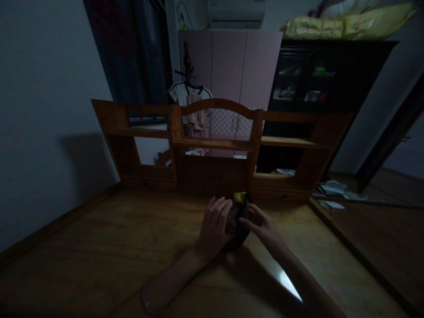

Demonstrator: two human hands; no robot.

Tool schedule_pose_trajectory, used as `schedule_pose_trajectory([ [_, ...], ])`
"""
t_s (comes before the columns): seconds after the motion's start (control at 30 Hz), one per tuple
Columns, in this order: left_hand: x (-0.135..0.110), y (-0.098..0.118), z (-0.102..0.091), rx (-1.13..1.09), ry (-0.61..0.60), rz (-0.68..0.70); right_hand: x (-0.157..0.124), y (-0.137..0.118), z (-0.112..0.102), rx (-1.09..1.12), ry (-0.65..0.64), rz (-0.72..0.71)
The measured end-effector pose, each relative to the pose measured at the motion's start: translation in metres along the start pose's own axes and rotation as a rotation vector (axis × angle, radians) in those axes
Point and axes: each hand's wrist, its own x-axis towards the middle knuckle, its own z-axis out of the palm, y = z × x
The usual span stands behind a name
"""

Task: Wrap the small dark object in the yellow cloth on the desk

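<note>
A small dark, rounded object (234, 217) with a glassy-looking front and a yellow piece (239, 197) on top stands on the wooden tabletop (145, 229). The dim light hides its exact kind. Against its left side rests my left hand (214, 223), fingers together and curved over its edge, the thumb low in front. From the right, my right hand (261, 224) grips the dark rim between thumb and bent fingers. Its lower part is black and partly in shadow.
Behind the hands, a wooden shelf unit (215, 143) runs along the tabletop's back edge. A white wall (49, 110) borders the left side. Papers (334, 189) lie beyond the right edge. Farther back are a pink wardrobe (228, 66) and a dark cabinet (344, 75).
</note>
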Motion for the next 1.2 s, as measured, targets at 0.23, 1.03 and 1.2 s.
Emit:
schedule_pose_trajectory([
  [0.23,0.001,-0.001,0.0,-0.034,-0.087,0.091,-0.002,0.023,-0.006,-0.174,-0.029,-0.133],
  [1.03,0.004,0.008,0.004,-0.018,-0.126,0.095,-0.011,0.016,-0.005,-0.989,0.282,-0.317],
  [1.2,0.004,0.009,0.004,-0.051,-0.135,0.1,-0.009,0.024,-0.013,-1.103,0.242,-0.558],
])
